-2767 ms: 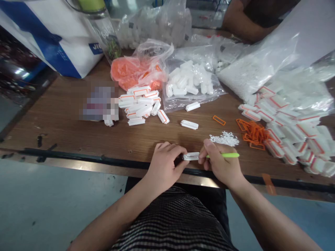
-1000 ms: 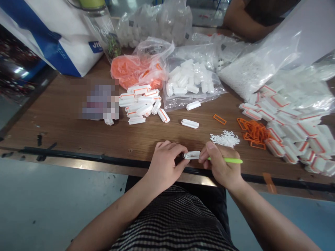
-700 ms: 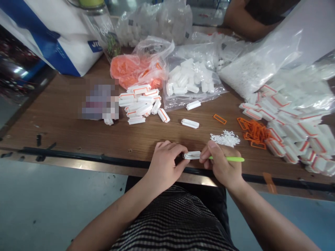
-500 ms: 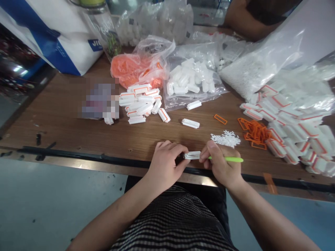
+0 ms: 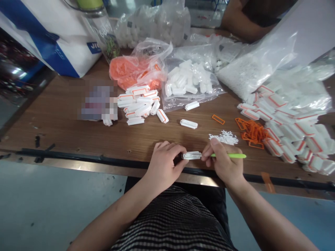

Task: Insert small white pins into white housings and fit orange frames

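Near the table's front edge, my left hand point(image 5: 166, 158) pinches one end of a small white plastic case point(image 5: 192, 156), which has a row of dark marks along its side. My right hand point(image 5: 223, 162) is closed around a bright green pen-like tool point(image 5: 237, 156). The tool's tip is hidden by the fingers, close to the right end of the case. Just beyond my right hand lies a small pile of tiny white pieces point(image 5: 225, 137). Two loose white cases, one of them a white case point(image 5: 188, 123), lie farther off.
Orange rectangular frames point(image 5: 252, 130) and a heap of white cases with orange rims point(image 5: 293, 122) are on the right. More cases point(image 5: 142, 104) lie left of centre. Behind stand plastic bags point(image 5: 183, 76), a bottle point(image 5: 103, 35) and another person's arm point(image 5: 237, 17).
My right hand and the green tool have shifted slightly right. The case has turned a little in my left hand's fingers. The whole view has moved slightly.
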`<action>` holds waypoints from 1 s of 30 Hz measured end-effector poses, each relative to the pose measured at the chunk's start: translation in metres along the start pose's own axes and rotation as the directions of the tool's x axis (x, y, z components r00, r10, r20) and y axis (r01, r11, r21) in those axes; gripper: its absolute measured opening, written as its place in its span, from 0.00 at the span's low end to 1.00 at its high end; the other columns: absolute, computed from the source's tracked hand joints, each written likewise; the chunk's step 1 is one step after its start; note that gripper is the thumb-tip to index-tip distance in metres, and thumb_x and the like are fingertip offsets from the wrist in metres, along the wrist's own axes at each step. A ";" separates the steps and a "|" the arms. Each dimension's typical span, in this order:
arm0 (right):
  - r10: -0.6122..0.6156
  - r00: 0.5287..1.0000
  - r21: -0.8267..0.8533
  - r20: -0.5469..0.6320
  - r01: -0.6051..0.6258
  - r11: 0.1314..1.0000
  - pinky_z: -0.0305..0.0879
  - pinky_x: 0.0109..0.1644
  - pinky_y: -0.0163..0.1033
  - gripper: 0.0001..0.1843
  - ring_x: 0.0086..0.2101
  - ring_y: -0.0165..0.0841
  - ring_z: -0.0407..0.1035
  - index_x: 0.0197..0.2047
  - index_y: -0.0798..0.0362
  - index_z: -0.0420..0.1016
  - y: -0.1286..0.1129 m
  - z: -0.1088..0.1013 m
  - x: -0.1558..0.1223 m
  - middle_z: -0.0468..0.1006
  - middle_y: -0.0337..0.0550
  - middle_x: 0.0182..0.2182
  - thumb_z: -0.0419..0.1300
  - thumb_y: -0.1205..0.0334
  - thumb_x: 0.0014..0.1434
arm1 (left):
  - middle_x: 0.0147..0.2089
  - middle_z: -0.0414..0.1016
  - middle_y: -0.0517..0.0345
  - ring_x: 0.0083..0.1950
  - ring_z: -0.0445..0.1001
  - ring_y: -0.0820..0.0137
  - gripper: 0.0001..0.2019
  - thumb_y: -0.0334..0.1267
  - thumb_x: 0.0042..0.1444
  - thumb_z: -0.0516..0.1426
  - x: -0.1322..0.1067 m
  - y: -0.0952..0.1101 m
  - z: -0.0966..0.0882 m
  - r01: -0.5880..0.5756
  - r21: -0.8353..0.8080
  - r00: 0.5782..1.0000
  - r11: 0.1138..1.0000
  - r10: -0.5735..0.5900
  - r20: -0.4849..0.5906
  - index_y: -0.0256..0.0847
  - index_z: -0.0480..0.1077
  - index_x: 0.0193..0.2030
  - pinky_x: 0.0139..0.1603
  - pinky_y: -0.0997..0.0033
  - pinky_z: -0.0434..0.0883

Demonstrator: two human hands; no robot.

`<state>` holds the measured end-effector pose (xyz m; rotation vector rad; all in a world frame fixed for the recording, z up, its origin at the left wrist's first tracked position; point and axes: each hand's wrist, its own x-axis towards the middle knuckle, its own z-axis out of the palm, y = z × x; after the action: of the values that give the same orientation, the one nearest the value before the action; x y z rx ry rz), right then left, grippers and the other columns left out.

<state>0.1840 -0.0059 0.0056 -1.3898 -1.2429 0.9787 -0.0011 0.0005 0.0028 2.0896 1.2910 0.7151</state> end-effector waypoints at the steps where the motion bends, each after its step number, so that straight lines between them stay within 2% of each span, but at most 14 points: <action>1: 0.000 1.000 -0.006 0.007 0.000 1.000 0.57 0.15 0.30 0.29 0.12 0.24 0.63 0.16 0.53 0.71 0.001 0.000 -0.001 0.73 0.40 0.15 0.54 0.49 0.66 | 0.36 0.78 0.63 0.38 0.71 0.65 0.07 0.33 0.55 0.64 0.000 0.000 0.000 0.002 0.000 1.000 1.000 -0.002 0.002 0.44 0.70 0.37 0.45 0.59 0.62; 11: 0.026 1.000 0.016 -0.003 -0.026 1.000 0.56 0.14 0.30 0.29 0.12 0.24 0.62 0.16 0.53 0.71 0.001 0.001 -0.001 0.73 0.40 0.15 0.55 0.46 0.64 | 0.36 0.78 0.63 0.39 0.70 0.65 0.06 0.34 0.56 0.64 -0.001 0.000 0.000 0.007 0.004 1.000 1.000 -0.007 0.011 0.44 0.70 0.38 0.46 0.59 0.62; 16: -0.010 1.000 -0.090 0.009 0.011 0.996 0.58 0.15 0.30 0.29 0.12 0.24 0.63 0.17 0.53 0.71 -0.001 0.002 -0.002 0.72 0.39 0.14 0.52 0.48 0.67 | 0.36 0.78 0.63 0.38 0.71 0.65 0.06 0.34 0.56 0.64 -0.001 0.000 0.000 0.003 0.001 1.000 1.000 -0.003 0.004 0.44 0.70 0.38 0.45 0.59 0.62; 18: -0.047 0.998 -0.192 0.030 0.052 0.980 0.59 0.17 0.31 0.29 0.13 0.24 0.63 0.18 0.53 0.71 -0.005 0.002 -0.003 0.71 0.38 0.13 0.50 0.51 0.68 | 0.35 0.77 0.63 0.38 0.70 0.65 0.06 0.34 0.56 0.63 -0.001 0.000 0.000 -0.006 0.002 1.000 1.000 0.006 -0.001 0.44 0.70 0.37 0.45 0.59 0.62; 22: -0.192 0.975 -0.341 0.116 0.220 0.914 0.62 0.22 0.32 0.26 0.15 0.24 0.66 0.19 0.52 0.71 -0.012 0.003 -0.005 0.72 0.37 0.14 0.51 0.56 0.68 | 0.35 0.77 0.63 0.38 0.70 0.65 0.06 0.35 0.57 0.63 -0.001 0.000 0.001 -0.017 -0.003 1.000 1.000 0.017 -0.002 0.44 0.70 0.37 0.45 0.60 0.61; 24: -0.169 0.979 -0.309 0.116 0.197 0.930 0.62 0.20 0.32 0.26 0.14 0.24 0.65 0.19 0.52 0.72 -0.010 0.003 -0.005 0.73 0.38 0.15 0.51 0.55 0.68 | 0.35 0.77 0.63 0.39 0.71 0.65 0.05 0.35 0.57 0.63 -0.001 0.001 0.001 -0.010 -0.002 1.000 1.000 0.010 -0.003 0.44 0.70 0.37 0.45 0.59 0.61; 27: -0.094 0.995 -0.183 0.035 0.099 0.978 0.59 0.17 0.31 0.28 0.13 0.24 0.64 0.18 0.52 0.72 -0.003 0.002 -0.006 0.73 0.38 0.14 0.51 0.53 0.68 | 0.36 0.78 0.63 0.38 0.71 0.65 0.05 0.34 0.56 0.63 -0.001 0.001 0.000 -0.002 0.007 1.000 1.000 0.002 -0.001 0.44 0.70 0.37 0.45 0.59 0.61; 30: -0.099 0.995 -0.118 0.001 0.098 0.988 0.59 0.17 0.31 0.28 0.13 0.24 0.64 0.18 0.53 0.72 0.002 0.001 -0.005 0.73 0.38 0.15 0.51 0.53 0.68 | 0.36 0.78 0.63 0.38 0.71 0.65 0.06 0.33 0.55 0.64 -0.001 0.000 0.000 -0.006 0.009 1.000 1.000 0.006 -0.010 0.44 0.70 0.37 0.44 0.60 0.62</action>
<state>0.1830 -0.0111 0.0030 -1.4062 -1.3706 0.8452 -0.0011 -0.0010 0.0027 2.1008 1.2960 0.7239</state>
